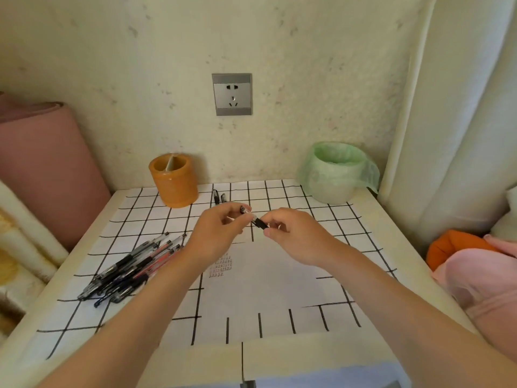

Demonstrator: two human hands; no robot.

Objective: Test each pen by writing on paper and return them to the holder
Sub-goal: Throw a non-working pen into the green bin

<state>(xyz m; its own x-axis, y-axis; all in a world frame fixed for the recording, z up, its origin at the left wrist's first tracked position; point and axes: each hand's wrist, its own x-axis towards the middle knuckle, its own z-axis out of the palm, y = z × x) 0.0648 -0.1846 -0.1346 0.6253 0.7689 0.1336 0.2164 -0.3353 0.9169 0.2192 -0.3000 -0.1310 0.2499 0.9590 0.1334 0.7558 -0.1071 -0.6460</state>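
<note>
A grid-patterned cloth [279, 191] is covering the worktop [391, 219] against a speckled wall with a socket [232, 94]. Above the paper [265, 287], the left hand [215, 233] and right hand [296, 236] are both pinching one pen [253, 217] between them. More pens [134, 270] are lying left; the orange holder [174, 180] is standing behind.

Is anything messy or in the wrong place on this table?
Yes. A heap of pens lies loose on the checked cloth at the left, not in the orange holder. Two more pens lie beside the holder. The left hand and right hand hold one pen above the paper.
</note>
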